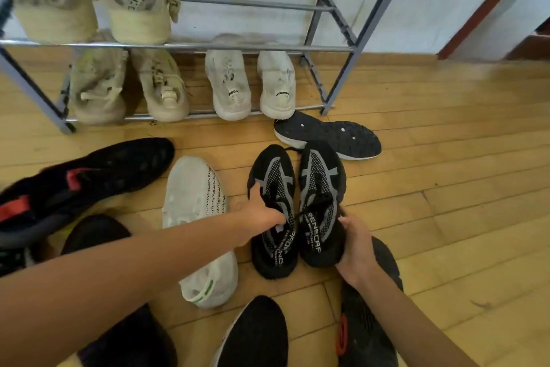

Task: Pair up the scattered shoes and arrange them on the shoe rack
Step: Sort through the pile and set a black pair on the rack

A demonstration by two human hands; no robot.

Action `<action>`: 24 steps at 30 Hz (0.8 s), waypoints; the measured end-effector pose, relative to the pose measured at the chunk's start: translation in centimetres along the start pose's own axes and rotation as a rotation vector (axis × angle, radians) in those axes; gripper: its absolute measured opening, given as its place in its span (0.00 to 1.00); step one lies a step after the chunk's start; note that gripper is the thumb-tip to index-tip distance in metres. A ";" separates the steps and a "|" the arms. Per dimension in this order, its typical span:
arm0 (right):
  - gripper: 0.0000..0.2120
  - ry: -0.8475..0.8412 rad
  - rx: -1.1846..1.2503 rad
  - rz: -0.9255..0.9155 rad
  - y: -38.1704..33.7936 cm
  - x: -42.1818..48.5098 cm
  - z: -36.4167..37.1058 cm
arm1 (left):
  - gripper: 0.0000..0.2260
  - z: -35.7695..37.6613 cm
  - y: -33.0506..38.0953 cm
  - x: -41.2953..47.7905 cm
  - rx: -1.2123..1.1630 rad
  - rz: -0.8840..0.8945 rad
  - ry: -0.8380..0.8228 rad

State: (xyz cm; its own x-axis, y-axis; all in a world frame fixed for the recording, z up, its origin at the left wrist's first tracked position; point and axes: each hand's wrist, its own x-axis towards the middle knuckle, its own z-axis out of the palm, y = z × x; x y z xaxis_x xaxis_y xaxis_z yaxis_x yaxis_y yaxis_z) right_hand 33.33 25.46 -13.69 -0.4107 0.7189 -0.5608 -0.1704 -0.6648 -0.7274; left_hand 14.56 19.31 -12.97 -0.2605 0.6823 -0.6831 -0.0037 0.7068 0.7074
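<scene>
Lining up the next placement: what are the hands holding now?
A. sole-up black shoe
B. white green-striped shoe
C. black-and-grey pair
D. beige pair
C: the left hand grips one shoe of the black-and-grey pair and the right hand grips the other, side by side.

Yellow wooden plank floor [446,158] meets a pale wall [431,9].

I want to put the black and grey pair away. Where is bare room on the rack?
The upper shelf is bare between the beige pair and the rack's right posts. The lower shelf is crowded: four shoes fill its width. The floor right of the rack is bare.
</scene>
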 end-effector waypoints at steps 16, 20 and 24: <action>0.39 -0.285 -0.867 -0.001 -8.3 -1.7 -0.2 | 0.44 -2.3 3.5 -5.7 -0.058 0.259 -0.147; 0.38 -0.349 -0.804 -0.238 -10.9 -6.4 1.9 | 0.45 -4.4 6.4 -11.0 -0.036 0.386 -0.129; 0.34 -0.407 -0.835 -0.363 -14.1 -10.3 5.2 | 0.46 -6.1 8.8 -16.2 -0.033 0.469 -0.050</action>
State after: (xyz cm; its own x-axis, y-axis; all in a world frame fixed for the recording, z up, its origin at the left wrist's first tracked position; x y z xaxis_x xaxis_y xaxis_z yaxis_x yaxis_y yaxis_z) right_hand 35.29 26.35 4.37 -0.7612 0.6217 -0.1845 0.2738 0.0502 -0.9605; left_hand 12.81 13.36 5.42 -0.1950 0.9350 -0.2962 0.0723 0.3148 0.9464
